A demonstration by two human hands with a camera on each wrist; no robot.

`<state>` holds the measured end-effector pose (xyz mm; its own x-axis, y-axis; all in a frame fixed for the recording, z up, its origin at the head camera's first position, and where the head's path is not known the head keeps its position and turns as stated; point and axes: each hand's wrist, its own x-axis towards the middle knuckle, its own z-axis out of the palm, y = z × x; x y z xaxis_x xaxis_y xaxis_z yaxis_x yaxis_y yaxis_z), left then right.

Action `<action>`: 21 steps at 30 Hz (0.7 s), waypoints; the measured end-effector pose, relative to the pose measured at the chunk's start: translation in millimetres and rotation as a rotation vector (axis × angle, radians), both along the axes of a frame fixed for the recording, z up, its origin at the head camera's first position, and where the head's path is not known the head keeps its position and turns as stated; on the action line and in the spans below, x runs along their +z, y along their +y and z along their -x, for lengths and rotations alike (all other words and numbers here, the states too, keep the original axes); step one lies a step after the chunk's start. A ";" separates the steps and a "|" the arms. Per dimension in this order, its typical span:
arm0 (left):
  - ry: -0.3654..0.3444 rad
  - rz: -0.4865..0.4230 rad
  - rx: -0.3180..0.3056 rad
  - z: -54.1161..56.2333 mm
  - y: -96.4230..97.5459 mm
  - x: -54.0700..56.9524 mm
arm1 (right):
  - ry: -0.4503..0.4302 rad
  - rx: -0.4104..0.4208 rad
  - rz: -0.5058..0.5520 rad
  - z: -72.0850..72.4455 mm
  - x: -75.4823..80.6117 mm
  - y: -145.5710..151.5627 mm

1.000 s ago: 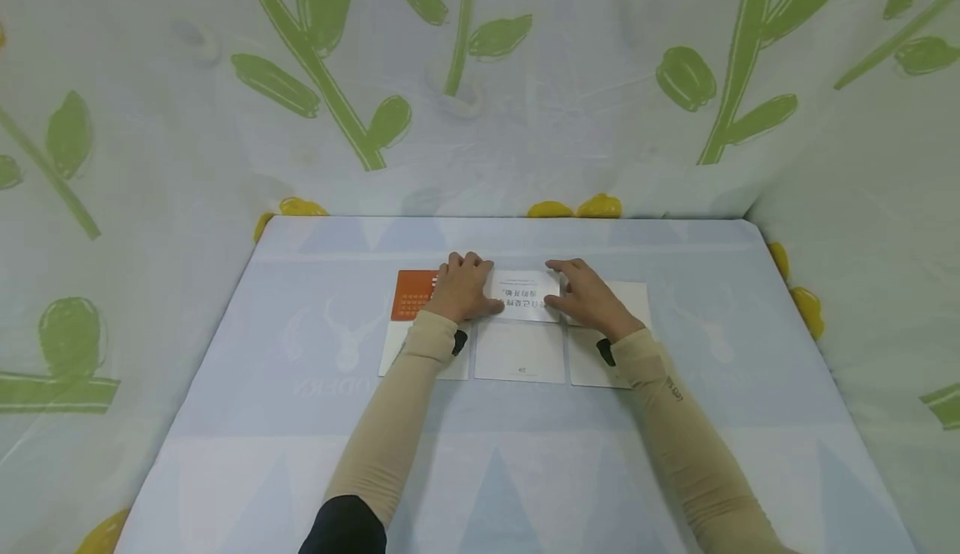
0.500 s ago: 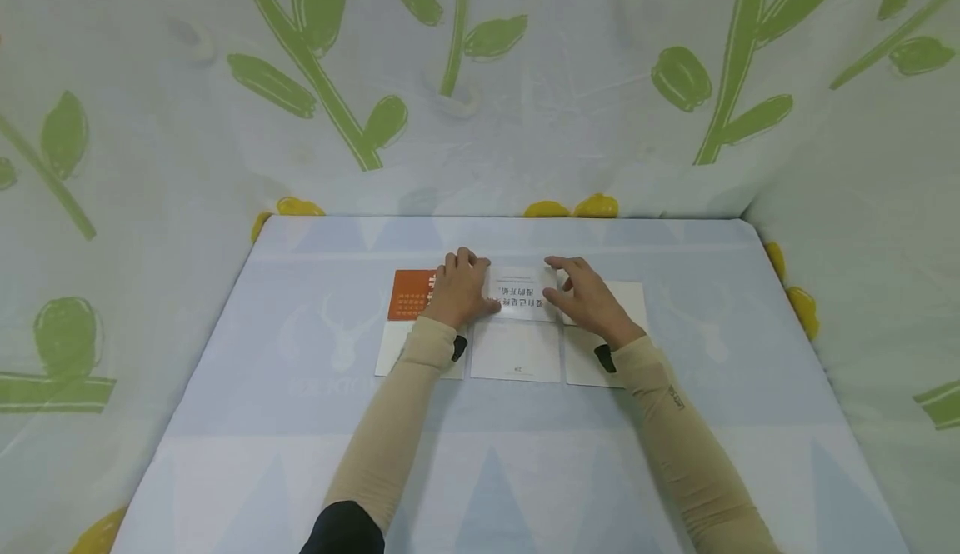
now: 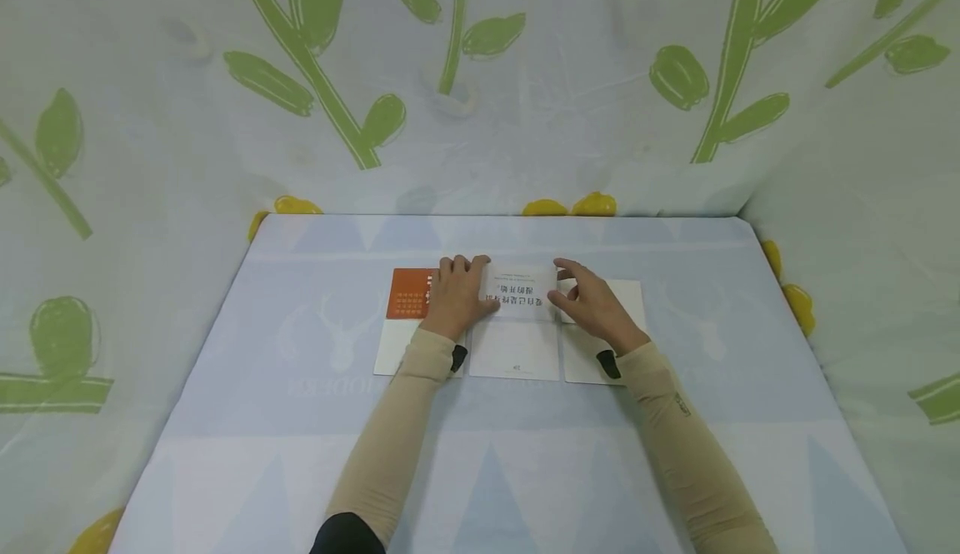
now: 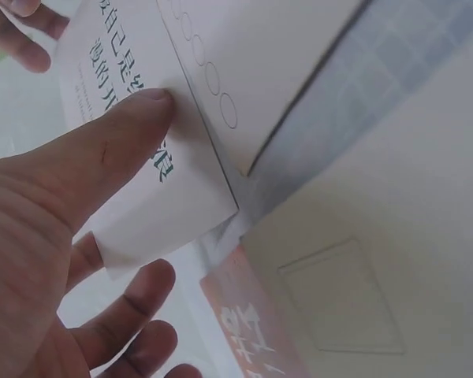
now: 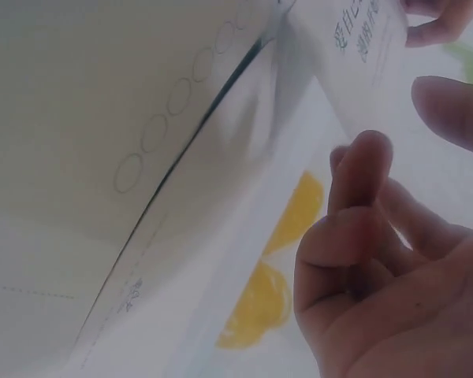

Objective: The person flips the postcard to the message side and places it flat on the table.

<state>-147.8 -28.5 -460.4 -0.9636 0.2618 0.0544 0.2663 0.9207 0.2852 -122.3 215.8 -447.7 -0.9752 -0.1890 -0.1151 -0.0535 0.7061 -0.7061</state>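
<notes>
A white card (image 3: 521, 279) printed with dark Chinese characters lies in the middle of the back row. My left hand (image 3: 454, 297) pinches its left side, the thumb (image 4: 134, 118) flat over the print and a finger passing behind the edge. At the card's right edge, my right hand (image 3: 596, 302) is held with thumb and index finger spread; in the right wrist view, its fingertips (image 5: 370, 153) stand close to the edge without a visible grip. An orange card (image 3: 408, 294) lies left of the printed one, partly covered by my left hand.
Plain white cards form the front row: left (image 3: 393, 350), middle (image 3: 514, 350) and right (image 3: 583, 354). Another white card (image 3: 630, 297) lies behind my right hand. A pale patterned cloth covers the table (image 3: 285, 454); a flowered curtain (image 3: 555, 146) rises behind its far edge.
The right hand has eased slightly to the right, its thumb coming off the print, so more characters show. The left hand keeps hold of the printed card; the head view has shifted a little.
</notes>
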 end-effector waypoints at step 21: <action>0.141 -0.080 0.047 -5.7 -3.0 3.5 | 0.064 -0.015 -0.032 -14.6 3.6 1.7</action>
